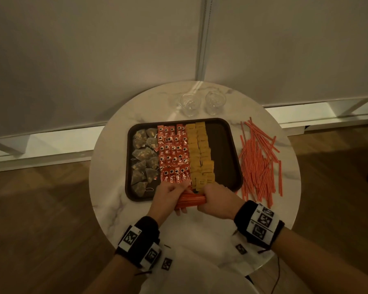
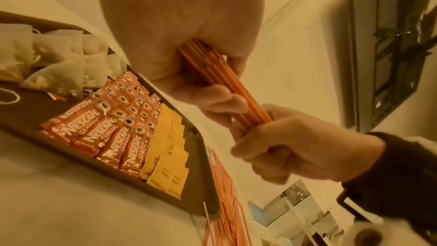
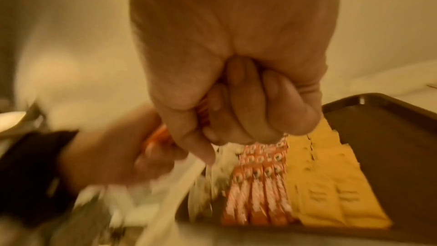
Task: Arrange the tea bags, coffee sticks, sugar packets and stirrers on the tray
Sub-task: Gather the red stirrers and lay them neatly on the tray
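A round marble worktop [image 1: 285, 209] stands against a pale wall, over a wooden floor, and fills the middle of the head view.

At lower centre of that view we hold a bundle of stirrers [image 1: 190, 200] level between both hands, above the near edge of the tray. The left hand [image 1: 170, 194] curls round one end and the right hand [image 1: 218, 200] is closed in a fist round the other. We judge that gripping both ends lets us square the stirrers into an even bundle before setting them down.

The dark tray [image 1: 225, 158] sits just beyond the hands. It carries three columns:
- tea bags [image 1: 143, 158] at the left of the tray;
- red coffee sticks [image 1: 173, 153] in the middle, overlapped in rows;
- yellow sugar packets [image 1: 200, 153] to their right.

Each kind keeps its own column, so the bare strip at the right of the tray is most likely reserved for the stirrers.

The loose stirrers [image 1: 259, 162] lie in a scattered heap on the worktop, right of the tray and off it, so this last group is not yet arranged. Two clear glasses [image 1: 202, 102] stand behind the tray in the upper centre, apart from the work.
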The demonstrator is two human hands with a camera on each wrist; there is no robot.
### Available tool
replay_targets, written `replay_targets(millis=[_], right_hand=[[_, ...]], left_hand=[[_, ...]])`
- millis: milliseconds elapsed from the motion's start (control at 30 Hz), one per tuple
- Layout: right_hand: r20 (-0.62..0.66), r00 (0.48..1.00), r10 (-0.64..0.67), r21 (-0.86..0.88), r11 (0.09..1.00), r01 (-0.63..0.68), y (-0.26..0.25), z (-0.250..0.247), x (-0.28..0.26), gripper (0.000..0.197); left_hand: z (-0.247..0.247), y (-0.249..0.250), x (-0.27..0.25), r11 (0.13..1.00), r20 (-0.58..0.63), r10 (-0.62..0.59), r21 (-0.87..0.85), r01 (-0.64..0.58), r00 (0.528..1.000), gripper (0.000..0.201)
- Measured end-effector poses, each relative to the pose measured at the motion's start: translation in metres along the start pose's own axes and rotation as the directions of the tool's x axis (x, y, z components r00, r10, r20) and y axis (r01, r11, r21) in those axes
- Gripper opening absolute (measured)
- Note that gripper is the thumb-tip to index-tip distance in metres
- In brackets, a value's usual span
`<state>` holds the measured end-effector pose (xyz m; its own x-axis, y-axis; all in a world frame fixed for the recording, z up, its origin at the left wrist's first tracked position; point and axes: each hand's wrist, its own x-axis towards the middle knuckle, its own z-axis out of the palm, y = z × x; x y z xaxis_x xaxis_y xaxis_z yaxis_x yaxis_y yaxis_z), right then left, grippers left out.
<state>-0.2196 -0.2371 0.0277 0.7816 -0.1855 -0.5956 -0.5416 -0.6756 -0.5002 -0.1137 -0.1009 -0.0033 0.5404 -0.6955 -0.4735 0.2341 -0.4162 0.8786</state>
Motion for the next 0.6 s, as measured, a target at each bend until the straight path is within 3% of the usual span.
replay_targets(millis=[133, 267, 400, 500, 600], right_hand=[[-0.082, 0.997, -0.007, 0.072, 0.997, 0.013, -0.002, -0.01, 0.009, 0.008], [-0.127, 0.991, -0.051, -0.081, 0.996, 0.041, -0.008, -0.01, 0.013, 0.009], [-0.337, 0.941, -0.022, -0.06, 0.998, 0.001, 0.0, -0.029, 0.016, 0.014], [-0.404, 0.908, -0.112, -0.228, 0.973, 0.019, 0.001, -0.033, 0.013, 0.01], [-0.441, 0.885, -0.149, -0.283, 0.959, 0.02, 0.007, -0.028, 0.016, 0.024]], left_hand=[[0.005, 0.003, 0.004, 0.995, -0.158, 0.08, -0.045, -0.088, 0.984, 0.041], [0.01, 0.01, 0.016, 0.984, -0.301, -0.005, -0.171, -0.048, 0.954, 0.032], [0.014, 0.022, 0.028, 0.959, -0.191, -0.057, -0.283, 0.0, 0.98, 0.014], [0.014, 0.025, 0.033, 0.962, -0.108, -0.061, -0.27, 0.029, 0.992, 0.019], [0.016, 0.021, 0.038, 0.984, -0.037, -0.079, -0.162, 0.072, 0.996, 0.031]])
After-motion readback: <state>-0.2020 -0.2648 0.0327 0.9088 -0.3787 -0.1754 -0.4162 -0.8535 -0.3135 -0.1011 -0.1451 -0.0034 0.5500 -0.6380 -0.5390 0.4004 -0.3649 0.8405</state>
